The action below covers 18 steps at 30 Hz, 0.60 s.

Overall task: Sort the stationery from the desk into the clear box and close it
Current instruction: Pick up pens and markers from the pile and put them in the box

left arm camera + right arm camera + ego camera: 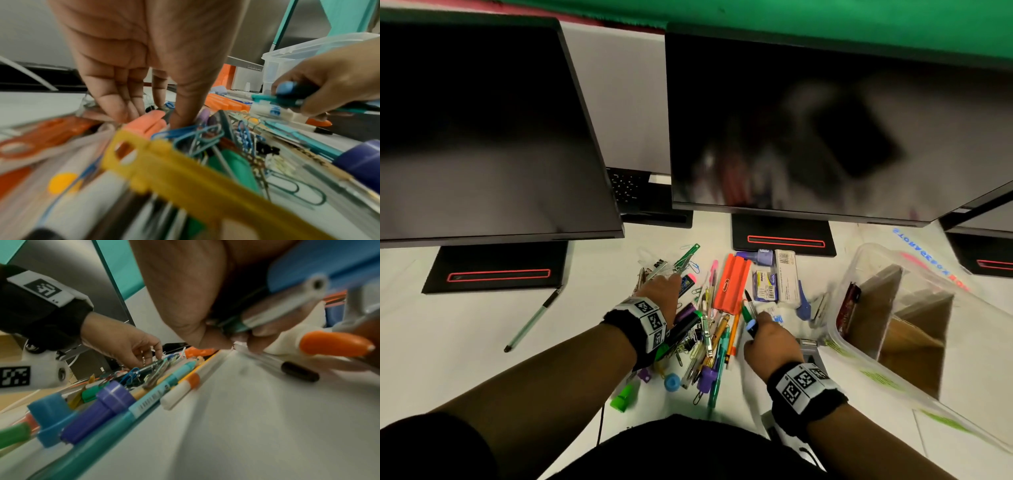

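two hands over the stationery pile [702,329] at lower centre: left hand [659,291] with fingers straight down, touching paper clips [193,136]; right hand [768,339] gripping several pens [748,313], exact count unclear. one clear box [893,308], open, at right. three monitors [808,120] above.

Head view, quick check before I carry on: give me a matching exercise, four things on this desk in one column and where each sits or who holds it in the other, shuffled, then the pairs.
Things:
1. clear box
2. green-capped pen
3. orange plastic holder
4. blue-capped marker

Places:
A. alone on the desk, left of the pile
B. in the grip of the right hand
C. at the right, open, with cardboard dividers inside
D. in the pile, between the two hands, ahead of them

Pairs: 1-C, 2-A, 3-D, 4-B
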### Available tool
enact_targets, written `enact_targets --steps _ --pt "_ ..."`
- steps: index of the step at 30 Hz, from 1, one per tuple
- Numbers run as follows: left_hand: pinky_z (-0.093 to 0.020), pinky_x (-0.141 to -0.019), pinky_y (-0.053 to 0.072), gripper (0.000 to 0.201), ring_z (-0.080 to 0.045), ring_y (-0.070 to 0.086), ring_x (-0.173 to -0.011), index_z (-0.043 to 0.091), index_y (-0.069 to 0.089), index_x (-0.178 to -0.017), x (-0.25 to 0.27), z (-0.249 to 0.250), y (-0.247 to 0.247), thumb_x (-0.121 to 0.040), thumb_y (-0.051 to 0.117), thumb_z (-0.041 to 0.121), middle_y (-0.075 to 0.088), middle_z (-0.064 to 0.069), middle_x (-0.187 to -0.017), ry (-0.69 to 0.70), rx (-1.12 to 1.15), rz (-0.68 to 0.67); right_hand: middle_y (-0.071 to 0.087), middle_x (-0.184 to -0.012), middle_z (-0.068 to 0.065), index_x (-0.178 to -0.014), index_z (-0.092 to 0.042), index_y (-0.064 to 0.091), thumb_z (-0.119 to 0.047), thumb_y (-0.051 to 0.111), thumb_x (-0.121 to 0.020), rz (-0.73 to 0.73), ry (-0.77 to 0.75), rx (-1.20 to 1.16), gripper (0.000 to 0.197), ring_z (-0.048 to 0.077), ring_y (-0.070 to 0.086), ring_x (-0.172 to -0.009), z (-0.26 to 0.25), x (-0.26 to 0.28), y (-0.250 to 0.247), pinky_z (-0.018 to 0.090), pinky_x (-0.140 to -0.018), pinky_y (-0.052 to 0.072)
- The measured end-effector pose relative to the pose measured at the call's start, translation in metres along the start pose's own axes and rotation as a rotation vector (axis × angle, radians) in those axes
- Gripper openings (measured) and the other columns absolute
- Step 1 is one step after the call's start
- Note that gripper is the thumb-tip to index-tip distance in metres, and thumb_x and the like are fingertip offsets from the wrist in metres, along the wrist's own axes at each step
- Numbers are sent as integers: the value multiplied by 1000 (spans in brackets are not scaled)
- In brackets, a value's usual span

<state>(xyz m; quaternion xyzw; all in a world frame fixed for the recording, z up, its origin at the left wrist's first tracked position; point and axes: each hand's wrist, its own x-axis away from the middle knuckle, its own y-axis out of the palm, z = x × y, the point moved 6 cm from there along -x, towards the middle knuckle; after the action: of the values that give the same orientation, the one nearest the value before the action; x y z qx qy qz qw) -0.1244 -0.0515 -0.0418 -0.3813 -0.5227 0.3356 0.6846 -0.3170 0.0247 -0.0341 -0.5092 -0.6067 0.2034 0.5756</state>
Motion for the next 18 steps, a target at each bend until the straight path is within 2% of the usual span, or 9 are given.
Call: enact_targets --steps 4,7,9,12,15,18 --pt "-37 -79 52 56 -31 61 -105 8 32 -129 0 -10 6 -83 64 16 59 -14 -115 -38 11 -37 53 -127 14 -126 -6 40 -11 43 -92 59 -35 10 35 31 58 -111 -10 -8 -6 36 -86 49" --pt "-36 -82 51 62 -31 59 -110 7 33 -128 -2 -15 8 -80 70 23 56 -15 -121 -81 30 -78 49 -131 14 -132 -7 35 -4 37 -93 25 -93 59 39 31 61 -106 -19 -10 2 36 -81 50" --pt "-37 -86 49 54 -32 55 -115 7 38 -126 -2 -16 12 -82 66 21 51 -15 -126 -93 34 -105 45 -134 15 -136 -5 31 1 34 -93 0 -107 94 44 30 62 -105 -21 -7 8 36 -81 51" --pt "-37 -90 46 33 -32 52 -116 8 45 -120 -1 -16 19 -88 51 11 49 -14 -126 -62 63 -141 42 -135 15 -137 -6 30 5 34 -91 3 -101 72 47 30 61 -104 -17 -4 10 37 -83 51" --pt "-35 -91 44 32 -30 51 -115 9 46 -120 -2 -19 20 -88 46 7 50 -14 -125 -53 133 -158 37 -135 15 -135 -6 33 5 35 -90 49 -105 39 46 31 61 -101 -16 -6 6 38 -84 52" --pt "-33 -84 43 29 -30 53 -110 9 46 -118 -3 -19 15 -89 45 6 55 -14 -120 -51 201 -153 37 -137 15 -137 -8 30 3 34 -91 46 -85 54 47 30 60 -108 -16 -7 5 38 -88 53"
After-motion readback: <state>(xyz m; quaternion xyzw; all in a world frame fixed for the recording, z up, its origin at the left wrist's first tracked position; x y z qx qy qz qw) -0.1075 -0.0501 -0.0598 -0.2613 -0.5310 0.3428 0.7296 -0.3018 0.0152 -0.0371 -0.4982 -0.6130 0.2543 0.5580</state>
